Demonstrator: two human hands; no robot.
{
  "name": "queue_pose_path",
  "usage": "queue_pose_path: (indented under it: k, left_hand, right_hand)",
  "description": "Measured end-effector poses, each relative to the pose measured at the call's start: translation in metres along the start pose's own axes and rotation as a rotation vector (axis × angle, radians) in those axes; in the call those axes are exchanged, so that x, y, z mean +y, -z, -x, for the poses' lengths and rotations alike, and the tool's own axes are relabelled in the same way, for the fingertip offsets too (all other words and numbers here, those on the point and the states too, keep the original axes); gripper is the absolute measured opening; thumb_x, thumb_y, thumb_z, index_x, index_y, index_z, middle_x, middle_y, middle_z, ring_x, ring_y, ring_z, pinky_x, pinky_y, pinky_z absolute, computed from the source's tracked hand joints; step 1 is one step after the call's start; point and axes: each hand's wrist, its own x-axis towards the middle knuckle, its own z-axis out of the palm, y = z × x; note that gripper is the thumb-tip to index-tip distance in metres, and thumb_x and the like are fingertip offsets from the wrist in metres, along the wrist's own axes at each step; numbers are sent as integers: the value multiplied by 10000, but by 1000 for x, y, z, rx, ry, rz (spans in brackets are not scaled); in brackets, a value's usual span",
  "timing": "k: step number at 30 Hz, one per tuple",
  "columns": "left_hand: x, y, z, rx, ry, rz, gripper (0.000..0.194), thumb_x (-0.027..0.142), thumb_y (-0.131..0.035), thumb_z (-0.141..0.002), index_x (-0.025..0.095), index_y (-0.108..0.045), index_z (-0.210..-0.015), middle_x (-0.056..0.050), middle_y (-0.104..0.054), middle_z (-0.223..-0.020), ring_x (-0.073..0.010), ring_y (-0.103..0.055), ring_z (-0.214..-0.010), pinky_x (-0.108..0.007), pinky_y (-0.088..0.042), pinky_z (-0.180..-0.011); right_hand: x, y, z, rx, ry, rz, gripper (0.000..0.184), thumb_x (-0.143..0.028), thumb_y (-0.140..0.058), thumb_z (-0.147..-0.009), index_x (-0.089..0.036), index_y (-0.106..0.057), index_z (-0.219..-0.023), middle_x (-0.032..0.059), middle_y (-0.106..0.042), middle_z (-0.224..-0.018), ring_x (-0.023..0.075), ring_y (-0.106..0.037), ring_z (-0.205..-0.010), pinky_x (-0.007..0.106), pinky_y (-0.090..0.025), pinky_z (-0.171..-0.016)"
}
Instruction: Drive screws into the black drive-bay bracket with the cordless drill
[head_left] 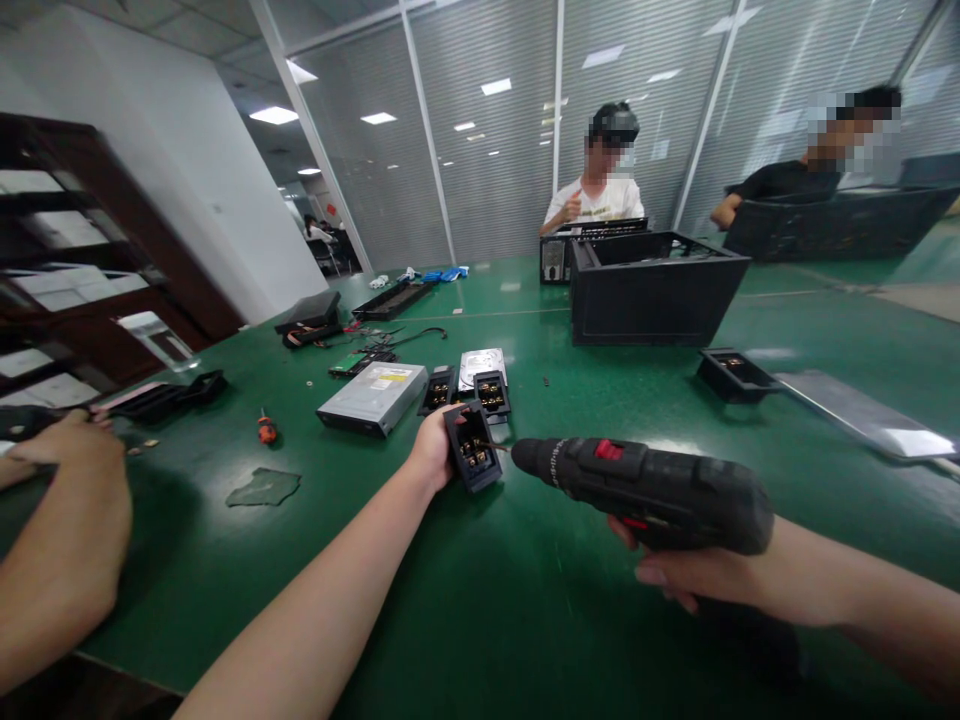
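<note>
My left hand (435, 448) is closed around the side of a small black open box (475, 450) with brass-coloured screws or contacts inside. The box is tilted with its opening facing me. In my right hand (694, 575) is a black cordless drill (645, 485), my fingers wrapped round its grip. The drill points left, and its thin bit ends at the box's opening. Whether the tip touches a screw cannot be made out. Just behind sit two similar small boxes, a left one (438, 390) and a right one (491, 393), by a silver hard drive (480, 366).
A silver optical drive (375, 396), an orange screwdriver (267, 428) and a glass-like shard (262, 487) lie left. Another person's arm (67, 540) reaches in there. Right are a large black case (649, 290), another small box (735, 376) and a flat panel (862, 412). Two people sit across.
</note>
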Motion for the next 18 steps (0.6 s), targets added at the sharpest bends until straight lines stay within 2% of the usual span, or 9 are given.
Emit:
queue_pose_path:
  k: [5,18]
  left_hand:
    - [0,0,1,-33,17,7,252,384,-585,-687,144,-645,-736,-63,-660,-638,-218,-612,-546,-370,-503,-553]
    - [0,-3,3,-37,22,-6,219,359,-582,-679,151,-648,-701,-58,-662,-633,-217,-618,-560,-361,-505,-558]
  right_hand:
    - [3,1,-1,-7,-24,-1,247,-336,-653,-780,-185,-546,-942,-39,-552,-672,139,-567,-581,278,-494,-565]
    - [3,0,-2,-16,-15,-20,236,-318,-640,-798,-191,-529,-963,-34,-553,-676,145,-561,-583,287,-488,-569]
